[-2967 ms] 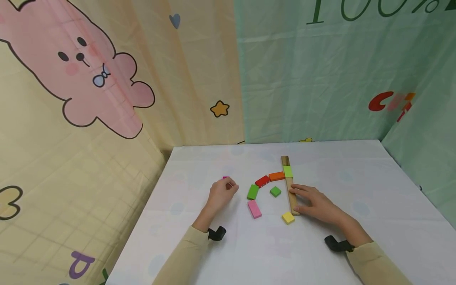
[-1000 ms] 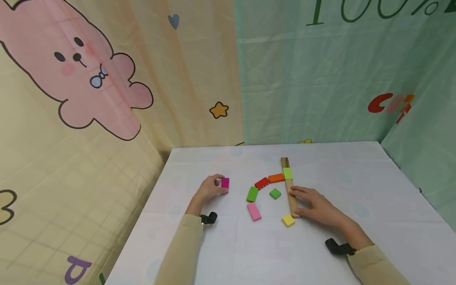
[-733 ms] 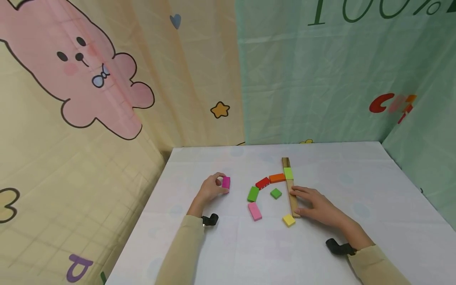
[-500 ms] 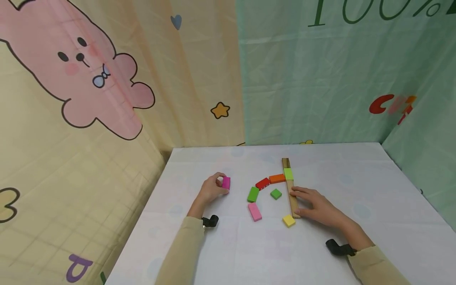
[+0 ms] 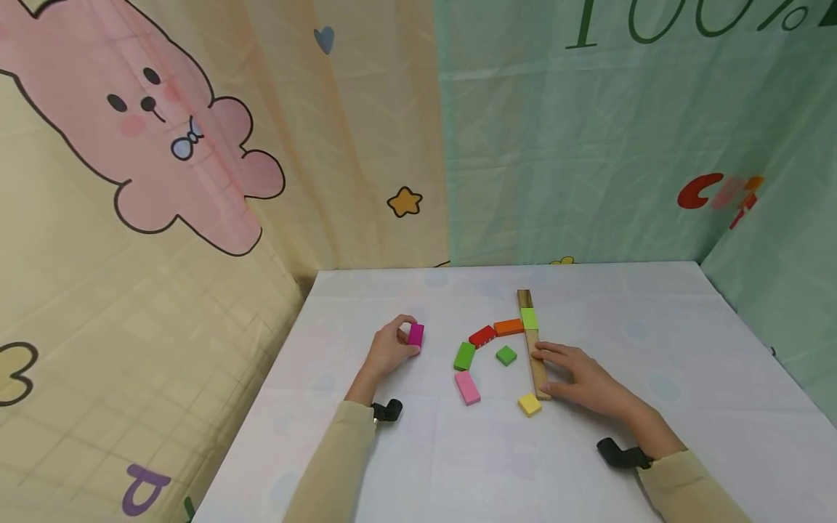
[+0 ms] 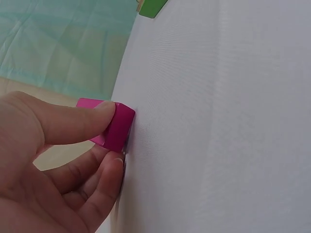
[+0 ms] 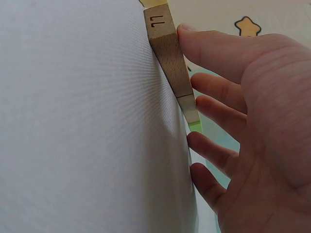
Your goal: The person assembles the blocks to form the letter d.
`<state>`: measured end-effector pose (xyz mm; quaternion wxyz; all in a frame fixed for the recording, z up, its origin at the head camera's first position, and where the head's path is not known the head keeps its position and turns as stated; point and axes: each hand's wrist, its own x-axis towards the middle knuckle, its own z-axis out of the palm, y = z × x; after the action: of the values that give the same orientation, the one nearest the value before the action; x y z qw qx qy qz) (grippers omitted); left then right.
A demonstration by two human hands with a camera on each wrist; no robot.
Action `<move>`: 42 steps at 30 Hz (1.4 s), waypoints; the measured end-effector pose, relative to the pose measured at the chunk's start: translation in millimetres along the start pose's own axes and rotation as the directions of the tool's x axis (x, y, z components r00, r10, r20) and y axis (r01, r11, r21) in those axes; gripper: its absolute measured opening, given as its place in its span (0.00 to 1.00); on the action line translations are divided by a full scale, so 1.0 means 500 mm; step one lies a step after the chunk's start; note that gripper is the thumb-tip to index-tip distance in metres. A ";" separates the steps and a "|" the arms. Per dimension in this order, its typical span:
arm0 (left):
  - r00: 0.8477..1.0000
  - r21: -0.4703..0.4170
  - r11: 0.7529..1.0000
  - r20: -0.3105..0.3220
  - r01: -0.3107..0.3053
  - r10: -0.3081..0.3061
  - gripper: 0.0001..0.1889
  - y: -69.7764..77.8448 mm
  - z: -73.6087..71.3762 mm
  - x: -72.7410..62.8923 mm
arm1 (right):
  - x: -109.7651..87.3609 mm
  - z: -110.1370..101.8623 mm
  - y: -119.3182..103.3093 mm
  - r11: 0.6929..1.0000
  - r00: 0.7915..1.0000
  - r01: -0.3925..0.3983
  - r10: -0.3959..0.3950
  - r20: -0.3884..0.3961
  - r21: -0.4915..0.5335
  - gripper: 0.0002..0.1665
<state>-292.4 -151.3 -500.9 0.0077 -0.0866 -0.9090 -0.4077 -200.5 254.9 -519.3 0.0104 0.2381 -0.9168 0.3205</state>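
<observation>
My left hand (image 5: 391, 347) pinches a magenta block (image 5: 416, 335) between thumb and fingers, at the left of the table. In the left wrist view the magenta block (image 6: 119, 127) is held low, close to the white cloth. On the right, my right hand (image 5: 585, 378) touches the right side of a straight row of plain wooden blocks (image 5: 536, 363) with its thumb and fingertips. The right wrist view shows an engraved mark on the end of the nearest wooden block (image 7: 163, 22). A lime green block (image 5: 530, 318) sits at the row's upper part.
A curve of blocks bends left from the row: orange (image 5: 508, 327), red (image 5: 482, 336), green (image 5: 464, 357) and pink (image 5: 467, 388). Inside it lies a small green block (image 5: 506, 355). A yellow block (image 5: 530, 404) lies by the row's near end. Printed curtains (image 5: 366, 131) stand behind the white-covered table (image 5: 497, 472).
Three seconds ago my left hand was further right, its magenta block mostly hidden; it moved left and now pinches that block in plain sight. My right hand has stayed at the wooden row.
</observation>
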 end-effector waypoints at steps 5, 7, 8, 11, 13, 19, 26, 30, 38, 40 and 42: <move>1.000 -0.056 0.998 -0.025 -0.008 0.006 0.24 0.000 0.004 -0.004 | -0.001 -0.001 0.000 1.000 1.000 -0.008 0.008 -0.001 0.004 0.39; 1.000 -0.078 0.997 -0.030 -0.012 0.009 0.23 0.000 0.005 -0.005 | 0.000 -0.001 0.001 1.000 1.000 -0.016 0.016 0.002 0.009 0.40; 0.999 -0.086 0.996 -0.034 -0.017 0.014 0.23 -0.001 0.006 -0.005 | 0.001 -0.001 0.001 1.000 1.000 -0.016 0.016 0.004 0.008 0.40; 0.999 -0.104 0.994 -0.045 -0.026 0.021 0.24 -0.002 0.007 -0.004 | 0.002 0.000 0.002 1.000 1.000 -0.016 0.016 0.006 0.011 0.40; 0.998 -0.113 0.993 -0.052 -0.030 0.024 0.24 -0.002 0.007 -0.004 | 0.002 0.001 0.003 1.000 1.000 -0.014 0.014 0.007 0.007 0.40; 0.998 -0.151 0.988 -0.065 -0.034 0.024 0.24 -0.001 0.011 -0.002 | 0.002 0.002 0.005 1.000 1.000 -0.016 0.016 0.008 0.008 0.39; 0.998 -0.199 0.979 -0.060 -0.041 0.030 0.23 0.015 0.014 -0.004 | 0.003 0.002 0.006 1.000 1.000 -0.023 0.023 0.007 0.008 0.39; 0.998 -0.201 0.979 -0.054 -0.045 0.035 0.23 0.022 0.017 -0.003 | 0.002 0.003 0.007 1.000 1.000 -0.027 0.026 0.011 0.005 0.39; 0.997 -0.186 0.980 -0.061 -0.068 0.057 0.23 0.041 0.021 -0.006 | 0.002 0.004 0.007 0.999 0.999 -0.033 0.033 0.013 0.003 0.40; 0.997 -0.189 0.980 -0.060 -0.066 0.055 0.22 0.047 0.022 -0.008 | 0.001 0.004 0.006 0.999 0.999 -0.036 0.036 0.013 0.004 0.40; 0.997 -0.190 0.979 -0.057 -0.066 0.056 0.22 0.052 0.023 -0.010 | 0.002 0.004 0.005 0.999 0.999 -0.039 0.039 0.014 0.004 0.39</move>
<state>-282.5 -126.5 -489.9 0.0354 -0.1043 -0.8617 -0.4952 -202.2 255.1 -522.1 -0.0026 0.2225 -0.9206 0.3209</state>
